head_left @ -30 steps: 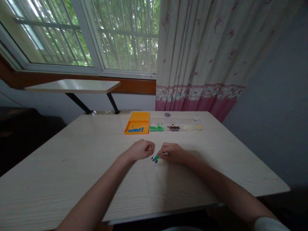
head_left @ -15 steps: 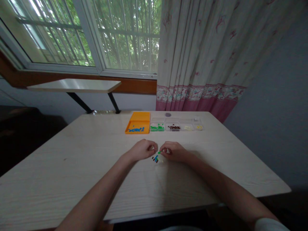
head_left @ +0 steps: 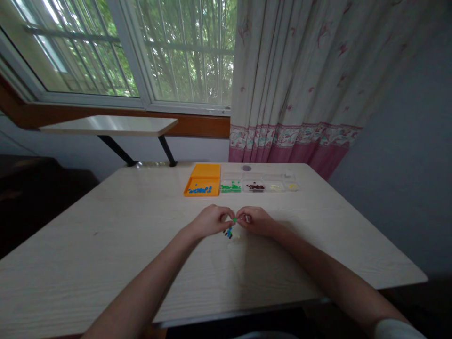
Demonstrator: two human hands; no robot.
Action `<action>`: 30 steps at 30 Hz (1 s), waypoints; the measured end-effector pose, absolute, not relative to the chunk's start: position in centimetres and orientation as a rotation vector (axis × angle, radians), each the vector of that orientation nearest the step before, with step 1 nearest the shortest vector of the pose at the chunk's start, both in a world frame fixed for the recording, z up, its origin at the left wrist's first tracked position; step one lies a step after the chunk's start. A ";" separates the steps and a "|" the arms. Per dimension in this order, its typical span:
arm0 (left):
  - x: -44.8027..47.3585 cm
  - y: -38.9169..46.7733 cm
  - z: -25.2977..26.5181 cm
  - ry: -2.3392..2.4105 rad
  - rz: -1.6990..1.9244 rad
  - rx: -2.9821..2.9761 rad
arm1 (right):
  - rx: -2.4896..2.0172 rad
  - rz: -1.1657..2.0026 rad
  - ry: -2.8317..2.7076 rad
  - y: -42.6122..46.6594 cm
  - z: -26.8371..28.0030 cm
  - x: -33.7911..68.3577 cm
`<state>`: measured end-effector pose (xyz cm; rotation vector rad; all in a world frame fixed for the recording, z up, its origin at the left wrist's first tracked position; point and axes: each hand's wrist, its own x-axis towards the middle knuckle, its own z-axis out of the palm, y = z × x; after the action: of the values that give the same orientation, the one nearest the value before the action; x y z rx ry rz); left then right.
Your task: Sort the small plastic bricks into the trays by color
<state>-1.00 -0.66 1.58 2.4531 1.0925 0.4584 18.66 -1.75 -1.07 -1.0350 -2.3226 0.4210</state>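
My left hand (head_left: pixel 213 220) and my right hand (head_left: pixel 256 220) meet over the table with their fingertips pinched together. Between them shows a small green piece (head_left: pixel 234 220), like a bead or tiny brick; its exact kind is too small to make out. Both hands' thumbs and forefingers close on it from either side. Just below the left fingertips lies a little group of blue, green and dark brown pieces (head_left: pixel 229 233) on the tabletop. A few pale yellow pieces (head_left: pixel 237 237) sit to the right of that group.
Beyond my hands stands an open orange box (head_left: pixel 202 175) with blue pieces inside. Beside it are clear compartments with green pieces (head_left: pixel 230 187), dark brown pieces (head_left: pixel 254 186), and pale and yellow pieces (head_left: pixel 292 187). A grey round object (head_left: pixel 246 168) lies behind. A raised shelf (head_left: pixel 116 125) is at back left.
My hands have come together. The green piece, before at my right fingertips only, has moved slightly up and now sits between both hands' fingertips.
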 end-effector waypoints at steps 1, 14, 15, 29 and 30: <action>-1.0 -0.7 1.5 1.095 0.473 2.450 | -1.046 0.436 -2.313 -1.7 -1.0 18.6; -0.9 -0.5 1.2 1.092 0.666 2.375 | -1.144 0.437 -2.193 -1.6 -1.1 18.6; -0.9 -0.5 1.1 1.095 0.691 2.366 | -1.141 0.424 -2.177 -1.6 -1.1 18.6; -1.7 -0.4 2.6 1.318 1.767 2.266 | -1.072 0.451 -2.476 -1.0 -0.5 20.1; -1.7 -0.5 2.7 1.319 1.797 2.274 | -1.069 0.449 -2.493 -1.0 -0.5 20.1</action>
<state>-1.68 -0.49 2.71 2.2742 1.3187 1.7970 20.06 -0.98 -0.54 -1.0695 -2.4935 0.4492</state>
